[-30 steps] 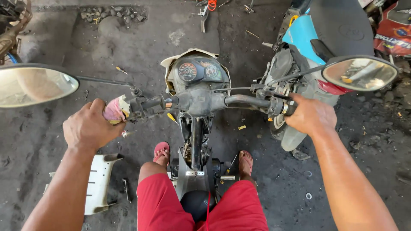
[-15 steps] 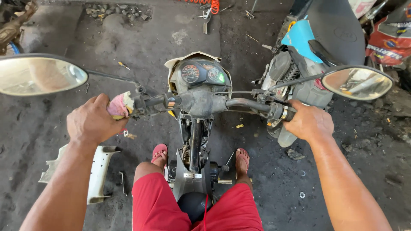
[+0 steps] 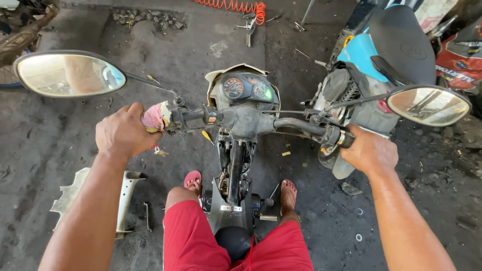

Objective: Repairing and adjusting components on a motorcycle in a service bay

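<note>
Sitting astride a stripped motorbike (image 3: 235, 195), red shorts (image 3: 191, 241) nearest the camera, feet in pink sandals (image 3: 193, 179) on either side of the bare frame.

Left hand (image 3: 124, 133): fingers wrapped fully shut around the left grip, which is bound in a pink rag (image 3: 155, 116). Right hand (image 3: 370, 150): fingers closed tight over the right grip, next to the switch housing (image 3: 334, 136). Both hands sit at the outer ends of the handlebar (image 3: 251, 120), arms straight out.

Handlebar is roughly level, centre clamp bare metal, no fairing. Instrument cluster (image 3: 246, 89) just ahead of it, two round dials, a green light at the right. Cream headlight shroud (image 3: 241, 70) behind the dials.

Mirrors on stalks: left mirror (image 3: 68, 74) above and outboard of the left hand, right mirror (image 3: 427, 104) above and outboard of the right hand.

Floor (image 3: 65, 150) is dark, oily concrete. Cream body panel (image 3: 70, 193) lies flat beside the left leg. Small hardware is scattered near the right foot.

Further out: second motorbike (image 3: 381, 55) with blue panel and black seat, parked just right of the handlebar. Orange coiled hose (image 3: 236, 6) on the floor at the far edge, hand tools beside it.
</note>
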